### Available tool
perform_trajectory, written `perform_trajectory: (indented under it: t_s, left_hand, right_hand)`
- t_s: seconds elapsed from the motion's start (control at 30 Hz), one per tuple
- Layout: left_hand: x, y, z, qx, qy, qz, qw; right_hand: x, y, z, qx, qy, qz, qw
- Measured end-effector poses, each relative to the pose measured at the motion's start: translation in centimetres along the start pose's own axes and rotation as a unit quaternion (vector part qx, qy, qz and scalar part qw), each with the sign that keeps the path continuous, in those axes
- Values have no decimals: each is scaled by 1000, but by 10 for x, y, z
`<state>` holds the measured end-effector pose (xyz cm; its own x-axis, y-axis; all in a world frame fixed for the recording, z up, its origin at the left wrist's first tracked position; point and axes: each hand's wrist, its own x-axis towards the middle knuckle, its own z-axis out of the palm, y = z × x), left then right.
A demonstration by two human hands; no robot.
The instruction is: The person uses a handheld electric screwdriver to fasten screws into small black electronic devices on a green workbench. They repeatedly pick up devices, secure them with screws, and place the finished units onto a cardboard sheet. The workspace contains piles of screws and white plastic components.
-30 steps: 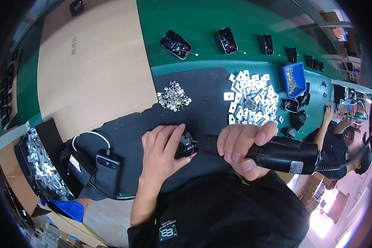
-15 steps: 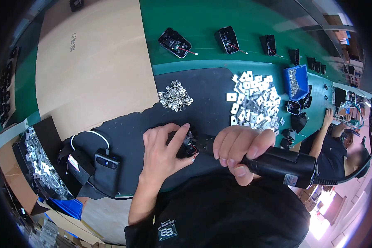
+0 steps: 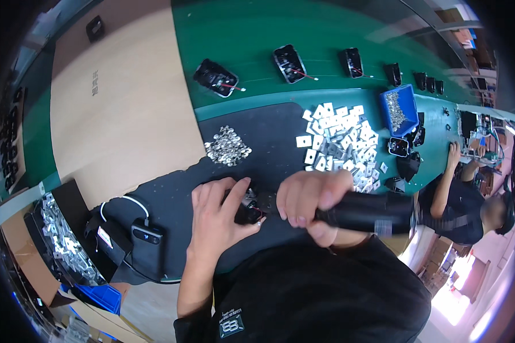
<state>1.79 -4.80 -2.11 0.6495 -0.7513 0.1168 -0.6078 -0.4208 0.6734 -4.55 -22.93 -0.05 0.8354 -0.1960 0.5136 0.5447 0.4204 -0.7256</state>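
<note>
On the black mat (image 3: 154,194) covering the green counter (image 3: 257,34), the left hand (image 3: 217,220) clamps a small black part (image 3: 248,207) while the right hand (image 3: 310,200) grips a black power screwdriver (image 3: 363,212) (tip at the part), beyond them silver clips (image 3: 227,146) and white plates (image 3: 340,143).

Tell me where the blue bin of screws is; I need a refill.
In the head view, the blue bin sits at the upper right on the green bench, just right of the scattered white square plates and beyond the right hand.
</note>
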Motion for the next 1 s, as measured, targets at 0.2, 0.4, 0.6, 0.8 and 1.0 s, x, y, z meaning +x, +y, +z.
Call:
perform_trajectory:
  t_s: [0.2,0.4,0.6,0.8,1.0]
  left_hand:
    - [17,8,-40,76,-64,-26,995]
    - [55,-27,-82,263,172,-187,931]
    - [84,14,-24,104,72,57,990]
    - [111,32,67,59,-28,122,990]
    - [101,29,40,17,-11,52,998]
  right_hand:
    - [19,-51,-18,13,90,-69,993]
    - [6,-65,-46,-129,289,-42,948]
    - [-13,-60,-64,-167,296,-60,938]
    - [6,-65,-53,-158,295,-141,932]
    - [21,-75,-46,-48,278,-144,949]
